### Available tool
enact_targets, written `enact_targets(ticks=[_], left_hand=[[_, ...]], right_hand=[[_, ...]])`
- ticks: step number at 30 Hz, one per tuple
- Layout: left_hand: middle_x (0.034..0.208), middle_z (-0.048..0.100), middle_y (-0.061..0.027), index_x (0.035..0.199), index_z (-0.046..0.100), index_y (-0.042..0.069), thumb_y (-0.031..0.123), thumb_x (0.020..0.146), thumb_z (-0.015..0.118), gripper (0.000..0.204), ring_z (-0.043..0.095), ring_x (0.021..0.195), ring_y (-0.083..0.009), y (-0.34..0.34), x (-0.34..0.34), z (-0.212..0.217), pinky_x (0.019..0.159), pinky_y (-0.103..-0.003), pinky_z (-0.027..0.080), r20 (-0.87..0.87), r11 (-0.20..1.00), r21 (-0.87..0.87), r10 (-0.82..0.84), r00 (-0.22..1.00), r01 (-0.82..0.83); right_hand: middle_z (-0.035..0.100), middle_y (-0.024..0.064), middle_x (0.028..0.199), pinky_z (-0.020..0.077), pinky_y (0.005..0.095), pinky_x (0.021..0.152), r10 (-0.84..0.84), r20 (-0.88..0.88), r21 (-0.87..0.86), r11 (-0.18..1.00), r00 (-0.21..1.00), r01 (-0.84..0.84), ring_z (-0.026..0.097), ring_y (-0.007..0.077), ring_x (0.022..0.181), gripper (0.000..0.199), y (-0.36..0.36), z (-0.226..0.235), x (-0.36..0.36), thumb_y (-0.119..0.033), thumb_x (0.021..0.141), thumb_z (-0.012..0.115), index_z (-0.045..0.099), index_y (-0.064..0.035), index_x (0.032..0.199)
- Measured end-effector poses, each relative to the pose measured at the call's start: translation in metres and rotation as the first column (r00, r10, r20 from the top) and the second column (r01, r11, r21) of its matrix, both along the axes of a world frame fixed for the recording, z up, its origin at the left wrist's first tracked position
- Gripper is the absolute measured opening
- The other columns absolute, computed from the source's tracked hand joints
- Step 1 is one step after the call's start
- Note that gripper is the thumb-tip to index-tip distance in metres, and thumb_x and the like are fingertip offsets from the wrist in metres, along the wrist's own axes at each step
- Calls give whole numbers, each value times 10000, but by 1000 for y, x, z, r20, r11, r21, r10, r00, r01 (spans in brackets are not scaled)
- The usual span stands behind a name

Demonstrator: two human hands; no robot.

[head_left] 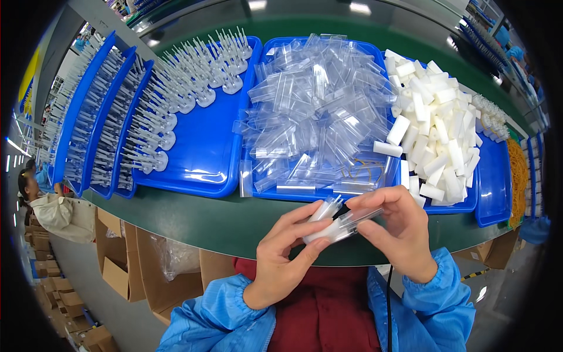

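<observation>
My left hand (287, 249) is closed around a white block (321, 232) and a second whitish piece with a clear tip (329, 206), just above the table's near edge. A clear plastic sleeve (359, 219) lies against the white block's right end; whether the block is inside it I cannot tell. Pinched between the thumb and fingers of my right hand (399, 230) is the sleeve's far end. Beyond my hands, a blue tray (293, 192) is heaped with clear plastic sleeves (319, 111). White blocks (434, 129) are piled in another tray to its right.
Blue trays (199, 170) at the left carry upright clear stems on round bases (170, 120). Yellow-orange bands (517, 182) lie at the far right. Below the green table (193, 214) stand open cardboard boxes (117, 258). Another person (58, 214) is at the far left.
</observation>
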State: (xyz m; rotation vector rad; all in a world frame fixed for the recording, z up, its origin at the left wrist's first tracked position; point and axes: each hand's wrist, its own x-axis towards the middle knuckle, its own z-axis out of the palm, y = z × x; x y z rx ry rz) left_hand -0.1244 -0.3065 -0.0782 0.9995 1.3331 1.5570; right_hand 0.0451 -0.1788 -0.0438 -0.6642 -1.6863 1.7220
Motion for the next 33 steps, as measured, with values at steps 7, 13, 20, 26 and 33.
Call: enact_targets(ticks=[7, 13, 20, 26, 33], left_hand=[[1423, 500, -244, 1187, 656, -67, -105, 905, 653, 285, 563, 1276, -304, 1, 1, -1, 1040, -392, 527, -8, 1000, -8, -9, 1000, 9], [1408, 522, -243, 1177, 668, -55, -76, 913, 661, 265, 569, 1268, -297, 2, 4, 2, 1020, -383, 528, 51, 1000, -24, 9, 999, -7], [1372, 557, -236, 1138, 699, -31, -49, 895, 693, 244, 620, 1185, -268, 0, -2, 2, 952, -349, 532, -224, 998, 57, 7, 975, 6], [1293, 625, -246, 1126, 730, -31, -55, 860, 718, 267, 645, 1170, -296, 3, 0, 11, 975, -369, 531, -353, 998, 66, 44, 935, -22], [1343, 596, -266, 1164, 715, -42, -50, 863, 715, 301, 608, 1240, -336, 1, 5, 14, 1025, -394, 501, -341, 999, 34, 45, 939, -35]], right_hand=[[655, 173, 1208, 506, 343, 998, 16, 44, -83, 996, 999, -13, 642, 207, 1127, 255, 2, 8, 4, 20, 953, 626, 574, 37, 1202], [644, 189, 1227, 514, 343, 973, 8, -55, -116, 993, 998, -14, 637, 198, 1120, 200, -4, -3, 7, 53, 950, 596, 585, 37, 1150], [709, 131, 1138, 545, 344, 826, 7, -72, 466, 885, 997, 28, 695, 287, 934, 280, -13, -12, 2, 99, 799, 699, 671, -53, 1033], [720, 115, 1101, 552, 339, 803, 2, 37, 624, 781, 999, -25, 697, 289, 929, 307, -14, -4, 3, 91, 787, 697, 670, -56, 1055], [705, 127, 1120, 475, 368, 963, 120, 151, 278, 947, 981, -159, 642, 262, 1066, 231, -6, 0, 6, 13, 884, 664, 652, -26, 1112]])
